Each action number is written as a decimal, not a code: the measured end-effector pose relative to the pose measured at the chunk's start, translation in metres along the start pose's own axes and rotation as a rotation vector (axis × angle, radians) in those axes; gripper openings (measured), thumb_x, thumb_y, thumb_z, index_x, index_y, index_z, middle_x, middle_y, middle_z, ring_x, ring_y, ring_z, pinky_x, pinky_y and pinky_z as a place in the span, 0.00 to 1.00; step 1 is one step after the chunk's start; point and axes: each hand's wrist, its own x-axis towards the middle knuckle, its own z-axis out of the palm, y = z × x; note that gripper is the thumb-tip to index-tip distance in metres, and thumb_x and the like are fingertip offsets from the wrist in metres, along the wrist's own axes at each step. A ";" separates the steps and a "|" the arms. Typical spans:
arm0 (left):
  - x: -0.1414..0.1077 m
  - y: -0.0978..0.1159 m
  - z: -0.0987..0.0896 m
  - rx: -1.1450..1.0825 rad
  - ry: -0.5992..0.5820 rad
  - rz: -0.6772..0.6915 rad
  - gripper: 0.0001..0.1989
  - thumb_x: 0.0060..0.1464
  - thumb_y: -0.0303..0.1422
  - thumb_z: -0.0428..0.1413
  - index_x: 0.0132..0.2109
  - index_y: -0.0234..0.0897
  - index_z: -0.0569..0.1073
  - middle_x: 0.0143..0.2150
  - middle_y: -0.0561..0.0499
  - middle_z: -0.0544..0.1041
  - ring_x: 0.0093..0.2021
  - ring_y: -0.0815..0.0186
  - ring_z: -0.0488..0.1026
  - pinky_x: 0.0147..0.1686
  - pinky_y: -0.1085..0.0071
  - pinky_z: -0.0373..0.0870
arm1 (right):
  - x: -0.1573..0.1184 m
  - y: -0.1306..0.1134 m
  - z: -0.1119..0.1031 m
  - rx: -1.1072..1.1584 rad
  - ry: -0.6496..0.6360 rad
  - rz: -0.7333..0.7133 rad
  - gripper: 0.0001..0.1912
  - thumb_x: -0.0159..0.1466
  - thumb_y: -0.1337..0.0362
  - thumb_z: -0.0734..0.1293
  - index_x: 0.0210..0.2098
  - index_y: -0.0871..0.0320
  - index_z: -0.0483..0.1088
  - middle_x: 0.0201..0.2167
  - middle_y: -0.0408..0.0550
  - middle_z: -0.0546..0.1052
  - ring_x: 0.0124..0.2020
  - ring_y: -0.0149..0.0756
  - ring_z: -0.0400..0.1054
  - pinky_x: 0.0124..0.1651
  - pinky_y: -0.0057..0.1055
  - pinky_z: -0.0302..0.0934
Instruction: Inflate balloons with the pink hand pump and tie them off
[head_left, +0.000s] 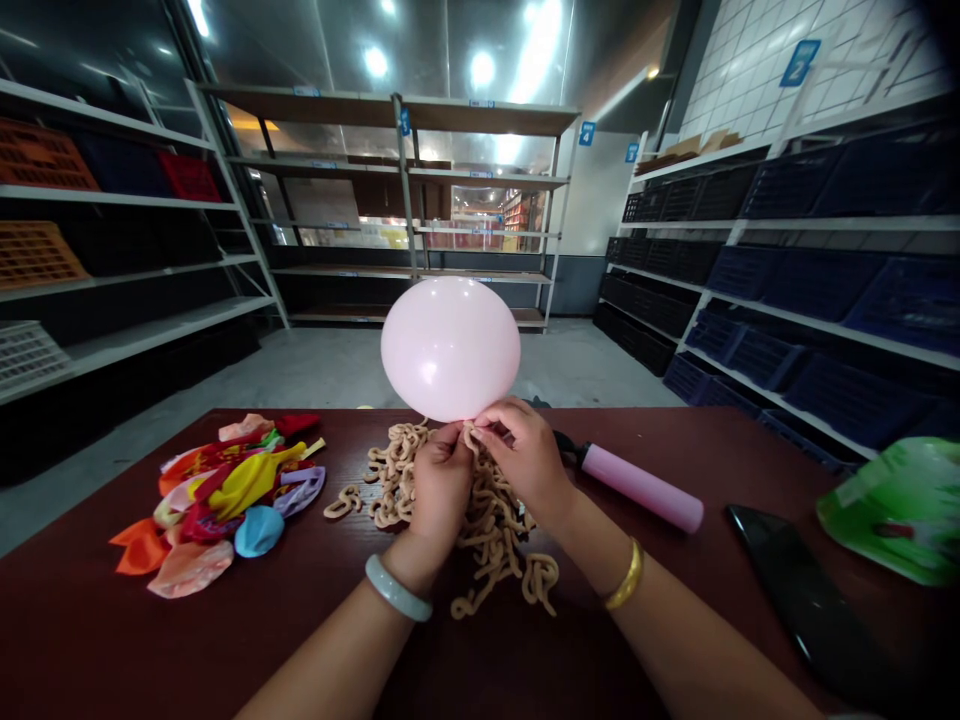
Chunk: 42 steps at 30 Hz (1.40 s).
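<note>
An inflated pale pink balloon [450,345] stands upright above the table, its neck pointing down between my hands. My left hand [441,475] is closed in a pinch at the balloon's neck. From the other side, my right hand [525,455] pinches the same spot with thumb and forefinger, where a bit of tan cord shows. The knot or opening of the neck is hidden by my fingers. Under and around both hands lies a loose heap of tan, curly cord-like pieces [495,545].
Deflated balloons [240,485] in many colours lie piled at left on the dark red table [300,640]. To the right are a pink hand pump [641,487], a black phone [802,590] and a green plastic pouch [896,510]. Shelves with crates [757,360] stand beyond.
</note>
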 end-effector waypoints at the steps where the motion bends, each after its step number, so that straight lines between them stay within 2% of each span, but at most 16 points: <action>1: 0.000 -0.001 0.000 -0.001 0.000 0.001 0.13 0.55 0.35 0.56 0.44 0.34 0.79 0.40 0.46 0.79 0.42 0.60 0.74 0.45 0.67 0.68 | 0.000 0.000 0.000 -0.011 -0.007 0.002 0.03 0.62 0.69 0.67 0.33 0.55 0.69 0.35 0.46 0.75 0.38 0.36 0.69 0.42 0.31 0.64; 5: -0.001 -0.002 0.001 -0.039 0.007 -0.023 0.12 0.54 0.34 0.57 0.43 0.34 0.79 0.39 0.46 0.79 0.41 0.61 0.74 0.45 0.67 0.69 | -0.002 -0.003 0.003 -0.124 -0.038 0.003 0.03 0.63 0.69 0.65 0.32 0.55 0.67 0.34 0.47 0.74 0.38 0.38 0.68 0.42 0.33 0.62; 11: -0.003 -0.003 0.007 -0.172 0.076 -0.064 0.11 0.54 0.35 0.57 0.42 0.34 0.79 0.38 0.46 0.79 0.41 0.62 0.75 0.44 0.67 0.69 | -0.010 -0.010 0.009 -0.237 0.067 0.026 0.03 0.65 0.67 0.62 0.33 0.55 0.66 0.34 0.48 0.72 0.37 0.38 0.67 0.41 0.33 0.61; 16: -0.004 0.000 0.006 -0.097 0.088 -0.016 0.11 0.54 0.35 0.57 0.42 0.34 0.79 0.38 0.47 0.79 0.41 0.61 0.74 0.44 0.67 0.69 | -0.008 -0.008 0.005 -0.129 0.106 0.012 0.02 0.64 0.67 0.64 0.34 0.55 0.67 0.36 0.47 0.73 0.39 0.38 0.67 0.42 0.33 0.62; 21: -0.004 -0.001 0.004 -0.049 0.103 0.009 0.11 0.54 0.35 0.57 0.40 0.34 0.79 0.36 0.47 0.79 0.38 0.63 0.74 0.43 0.68 0.69 | -0.004 -0.005 0.005 -0.001 0.068 -0.003 0.04 0.62 0.70 0.66 0.32 0.55 0.68 0.35 0.46 0.73 0.39 0.36 0.68 0.41 0.32 0.63; 25: -0.003 -0.002 0.003 -0.072 0.081 0.001 0.12 0.55 0.36 0.57 0.42 0.34 0.79 0.37 0.47 0.79 0.39 0.63 0.74 0.43 0.68 0.69 | -0.002 -0.005 0.007 0.005 0.019 0.050 0.05 0.60 0.70 0.66 0.29 0.55 0.66 0.32 0.45 0.73 0.35 0.36 0.68 0.38 0.31 0.62; 28: -0.002 -0.003 0.002 -0.096 0.060 -0.010 0.12 0.55 0.35 0.57 0.43 0.35 0.79 0.39 0.46 0.79 0.40 0.62 0.74 0.45 0.66 0.69 | -0.002 -0.005 0.007 -0.037 0.005 0.038 0.05 0.61 0.69 0.65 0.29 0.55 0.65 0.31 0.45 0.72 0.35 0.36 0.67 0.38 0.31 0.61; 32: -0.003 -0.002 0.003 -0.077 0.063 0.004 0.11 0.55 0.35 0.57 0.42 0.34 0.79 0.38 0.47 0.79 0.40 0.62 0.74 0.44 0.67 0.69 | -0.005 -0.005 0.007 -0.103 0.019 0.002 0.05 0.63 0.69 0.62 0.31 0.55 0.65 0.33 0.47 0.72 0.36 0.37 0.66 0.40 0.33 0.60; 37: -0.006 0.003 0.006 -0.143 0.062 -0.030 0.10 0.54 0.35 0.58 0.40 0.34 0.79 0.36 0.48 0.78 0.38 0.64 0.73 0.43 0.68 0.68 | -0.008 -0.005 0.009 -0.070 0.060 -0.004 0.06 0.64 0.70 0.60 0.30 0.55 0.62 0.33 0.46 0.69 0.36 0.37 0.64 0.40 0.33 0.59; 42: -0.004 0.006 0.006 -0.215 0.098 -0.104 0.10 0.54 0.36 0.58 0.40 0.34 0.78 0.32 0.49 0.77 0.32 0.68 0.71 0.36 0.72 0.67 | -0.008 -0.005 0.005 -0.043 0.155 0.012 0.06 0.64 0.69 0.61 0.30 0.55 0.63 0.32 0.45 0.68 0.35 0.37 0.64 0.39 0.33 0.60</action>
